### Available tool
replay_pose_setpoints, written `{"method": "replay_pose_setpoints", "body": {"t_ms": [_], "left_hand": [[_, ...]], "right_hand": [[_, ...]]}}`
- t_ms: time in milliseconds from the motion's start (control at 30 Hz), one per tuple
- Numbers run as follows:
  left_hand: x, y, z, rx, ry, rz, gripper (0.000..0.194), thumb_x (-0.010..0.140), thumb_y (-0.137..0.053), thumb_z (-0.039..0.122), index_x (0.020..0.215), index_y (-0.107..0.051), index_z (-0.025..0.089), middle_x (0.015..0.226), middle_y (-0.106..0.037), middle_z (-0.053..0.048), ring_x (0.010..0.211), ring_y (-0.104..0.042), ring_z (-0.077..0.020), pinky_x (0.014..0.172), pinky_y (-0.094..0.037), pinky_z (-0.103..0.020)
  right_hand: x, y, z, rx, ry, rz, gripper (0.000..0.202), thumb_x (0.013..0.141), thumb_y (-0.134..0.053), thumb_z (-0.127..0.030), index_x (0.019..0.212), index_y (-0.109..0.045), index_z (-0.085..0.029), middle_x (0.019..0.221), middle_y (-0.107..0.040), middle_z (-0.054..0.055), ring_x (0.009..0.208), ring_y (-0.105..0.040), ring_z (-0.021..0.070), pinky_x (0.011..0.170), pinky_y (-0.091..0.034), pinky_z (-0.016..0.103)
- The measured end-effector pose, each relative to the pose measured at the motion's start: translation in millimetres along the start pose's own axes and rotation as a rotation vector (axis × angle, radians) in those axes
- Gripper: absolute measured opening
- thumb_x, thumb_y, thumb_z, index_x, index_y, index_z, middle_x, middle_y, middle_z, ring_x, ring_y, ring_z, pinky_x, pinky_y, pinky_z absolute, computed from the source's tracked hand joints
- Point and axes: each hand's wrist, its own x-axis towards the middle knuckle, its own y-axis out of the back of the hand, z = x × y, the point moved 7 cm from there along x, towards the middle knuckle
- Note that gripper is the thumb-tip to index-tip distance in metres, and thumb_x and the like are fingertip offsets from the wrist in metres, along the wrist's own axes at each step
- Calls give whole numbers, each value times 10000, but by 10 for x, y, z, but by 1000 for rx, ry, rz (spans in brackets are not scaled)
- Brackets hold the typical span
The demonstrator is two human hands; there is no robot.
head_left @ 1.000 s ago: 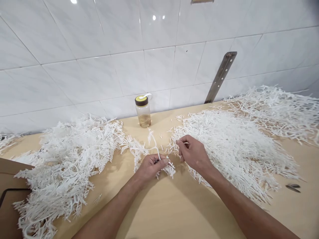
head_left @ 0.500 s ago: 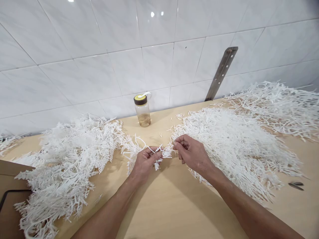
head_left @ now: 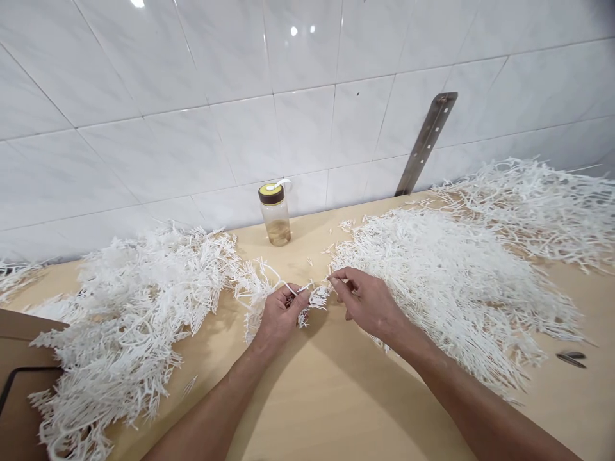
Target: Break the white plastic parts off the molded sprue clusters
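My left hand (head_left: 283,310) is closed on a white branched plastic strand (head_left: 271,272), thumb on top. One thin stem of it arcs up past the knuckles, and a tuft of small white prongs (head_left: 318,296) sticks out to the right of the thumb. My right hand (head_left: 362,298) is just right of this tuft, with thumb and index finger pinched at its outer tips. Whatever lies between those fingertips is too small to make out. A loose cluster of white pieces (head_left: 252,294) lies behind and left of my left hand.
Heaps of white branched plastic pieces lie left (head_left: 139,301) and right (head_left: 446,275), with longer strands (head_left: 542,205) farther back. A lidded bottle (head_left: 276,218) stands near the tiled wall. A metal strip (head_left: 427,144) leans there. Small dark snips (head_left: 571,359) lie far right; a brown box (head_left: 29,378) is left.
My right hand has shifted slightly left and down, its fingertips now closer to the prongs beside my left thumb. My left hand stays in nearly the same place with the strand.
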Motion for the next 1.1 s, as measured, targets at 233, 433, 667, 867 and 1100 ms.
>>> {"method": "replay_pose_setpoints", "body": {"t_ms": [233, 433, 667, 867, 1100], "left_hand": [[-3, 82, 97, 112, -100, 116, 370, 713, -756, 498, 757, -617, 158, 587, -497, 45, 541, -421, -87, 538, -338, -218], [-25, 22, 106, 194, -92, 36, 353, 768, -703, 503, 787, -627, 158, 610, -519, 33, 555, -437, -96, 558, -349, -224], [-49, -20, 202, 220, -129, 21, 334, 749, -736, 464, 870, -635, 169, 716, -598, 8, 598, -473, -104, 577, -357, -225], [-48, -38, 145, 287, -89, -7, 336, 763, -702, 485, 810, -692, 152, 632, -584, 5, 564, -437, -108, 557, -330, -238], [-39, 1, 131, 414, -115, 10, 342, 792, -657, 463, 653, -621, 154, 579, -516, 9, 579, -455, -122, 561, -340, -244]], "right_hand": [[-51, -142, -64, 203, -71, -200, 381, 911, -478, -528, 782, -593, -189, 629, -580, -36, 375, -558, 96, 408, -430, 222], [-42, -183, -45, 219, -86, -178, 296, 881, -531, -454, 787, -626, -190, 606, -560, -48, 371, -535, 83, 394, -415, 205], [-62, -222, -70, 279, -84, -179, 271, 872, -545, -437, 782, -610, -189, 606, -562, -45, 370, -517, 80, 391, -404, 204], [-48, -168, -37, 162, -50, -79, 214, 879, -531, -376, 843, -652, -203, 617, -591, -33, 406, -506, 97, 433, -420, 230], [-51, -146, -163, -56, 148, -23, 179, 889, -484, -259, 825, -637, -194, 689, -652, 2, 617, -596, 144, 587, -438, 253]]}}
